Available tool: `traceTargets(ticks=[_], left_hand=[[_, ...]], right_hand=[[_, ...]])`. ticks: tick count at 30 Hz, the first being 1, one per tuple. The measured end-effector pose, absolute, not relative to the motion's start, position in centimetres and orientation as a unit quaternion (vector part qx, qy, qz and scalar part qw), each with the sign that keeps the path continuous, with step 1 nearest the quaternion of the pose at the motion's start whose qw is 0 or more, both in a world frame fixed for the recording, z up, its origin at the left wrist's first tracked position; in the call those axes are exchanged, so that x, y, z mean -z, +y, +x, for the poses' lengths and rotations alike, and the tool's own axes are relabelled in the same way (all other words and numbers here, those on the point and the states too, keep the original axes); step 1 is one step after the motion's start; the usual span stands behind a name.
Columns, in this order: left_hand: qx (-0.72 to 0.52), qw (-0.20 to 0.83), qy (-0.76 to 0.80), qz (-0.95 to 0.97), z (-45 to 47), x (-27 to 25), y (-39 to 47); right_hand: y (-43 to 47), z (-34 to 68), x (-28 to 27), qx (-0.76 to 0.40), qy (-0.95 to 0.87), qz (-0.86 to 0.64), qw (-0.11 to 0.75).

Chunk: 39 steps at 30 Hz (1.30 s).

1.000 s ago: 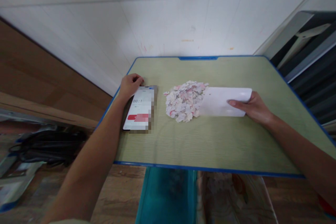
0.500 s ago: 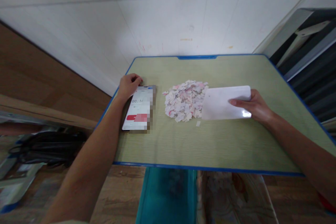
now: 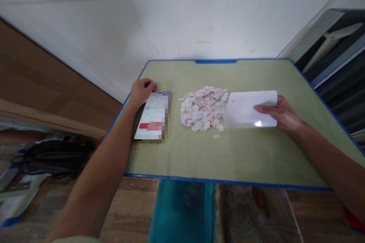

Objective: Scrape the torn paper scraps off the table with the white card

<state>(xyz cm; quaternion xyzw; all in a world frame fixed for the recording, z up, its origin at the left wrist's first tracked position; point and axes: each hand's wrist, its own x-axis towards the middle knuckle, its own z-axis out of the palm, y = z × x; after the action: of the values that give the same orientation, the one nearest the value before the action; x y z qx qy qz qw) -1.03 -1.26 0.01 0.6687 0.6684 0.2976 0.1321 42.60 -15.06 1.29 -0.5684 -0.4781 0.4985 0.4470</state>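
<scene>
A smooth white rectangular plastic board (image 3: 242, 115), with a small hole near its left corner, is gripped at its right end by my right hand (image 3: 285, 114). My thumb lies on its upper face. The board's left edge is right beside a heap of torn paper scraps (image 3: 202, 108), white with some pink ones. One loose scrap (image 3: 216, 136) lies in front of the heap. My left hand (image 3: 142, 92) rests with curled fingers at the top end of a phone (image 3: 152, 115), which shows a running timer and a red button. Nothing shows in those fingers.
The pale green tabletop (image 3: 176, 159) has a blue rim and stands against a white wall (image 3: 182, 26). Below its front edge are a teal bin (image 3: 182, 212) and a patterned container (image 3: 256, 212) with scraps in it. A folded metal frame (image 3: 322, 38) leans at the right.
My right hand and the board have shifted slightly right, and a narrow gap shows between board and heap. The loose scrap has turned. My left hand stays by the phone.
</scene>
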Motion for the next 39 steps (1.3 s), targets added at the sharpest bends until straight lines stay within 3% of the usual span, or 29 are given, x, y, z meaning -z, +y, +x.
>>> traceTargets(ticks=[19, 25, 30, 36, 39], left_hand=[[-0.286, 0.137, 0.68, 0.661, -0.7, -0.4, -1.6], [-0.295, 0.136, 0.68, 0.657, -0.6, -0.3, -1.6], [-0.29, 0.138, 0.684, 0.655, -0.6, -0.4, -1.6], [-0.286, 0.133, 0.678, 0.664, -0.6, -0.4, -1.6], [-0.287, 0.133, 0.678, 0.663, -0.8, -0.2, -1.5]], right_hand=[[-15.3, 43.7, -2.3, -0.551, -0.56, -0.534, 0.311], [-17.2, 40.1, -2.6, -0.578, -0.558, -0.519, 0.294], [-19.3, 36.6, -2.4, -0.599, -0.58, -0.507, 0.22], [-19.4, 36.7, -2.0, -0.589, -0.553, -0.505, 0.302], [-19.4, 36.8, -1.8, -0.575, -0.575, -0.509, 0.283]])
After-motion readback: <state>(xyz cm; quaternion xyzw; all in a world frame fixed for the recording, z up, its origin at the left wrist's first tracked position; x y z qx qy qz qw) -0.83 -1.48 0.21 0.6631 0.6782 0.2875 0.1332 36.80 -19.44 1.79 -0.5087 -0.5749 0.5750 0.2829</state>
